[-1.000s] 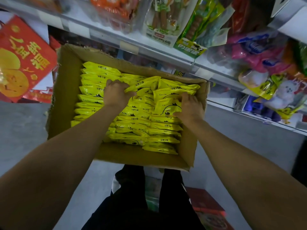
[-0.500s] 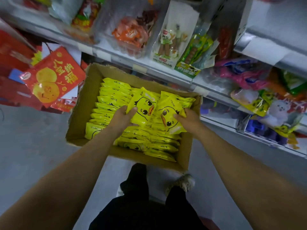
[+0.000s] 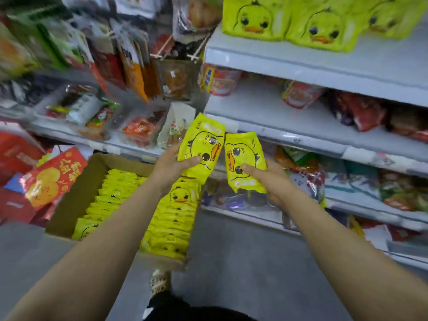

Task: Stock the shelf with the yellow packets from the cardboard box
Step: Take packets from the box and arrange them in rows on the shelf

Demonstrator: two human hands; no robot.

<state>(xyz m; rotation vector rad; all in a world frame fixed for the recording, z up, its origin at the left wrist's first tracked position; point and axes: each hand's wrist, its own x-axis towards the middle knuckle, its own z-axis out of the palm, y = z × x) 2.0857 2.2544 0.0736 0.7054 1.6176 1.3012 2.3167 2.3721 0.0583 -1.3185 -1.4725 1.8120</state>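
- The step in hand looks like the carry: each hand has a yellow packet lifted clear of the cardboard box (image 3: 76,195), which sits on the floor at about 8 o'clock from the hands, with rows of the same packets still in it.
- The left hand (image 3: 170,166) grasps the left packet (image 3: 201,149), thumb across its front and fingers behind it; the right hand (image 3: 269,179) pinches the right packet (image 3: 244,161) the same way. The two packets nearly touch at their inner edges.
- Matching duck packets (image 3: 289,22) already stand on the top shelf (image 3: 324,66) at 1 o'clock, so the next move is probably a reach up and right, turning both upright to face outward.
- Writing: each packet shows a cartoon duck face; small print runs along the edges but is too blurred to read. A red packet (image 3: 49,179) at 9 o'clock bears gold Chinese characters, seen upside down.
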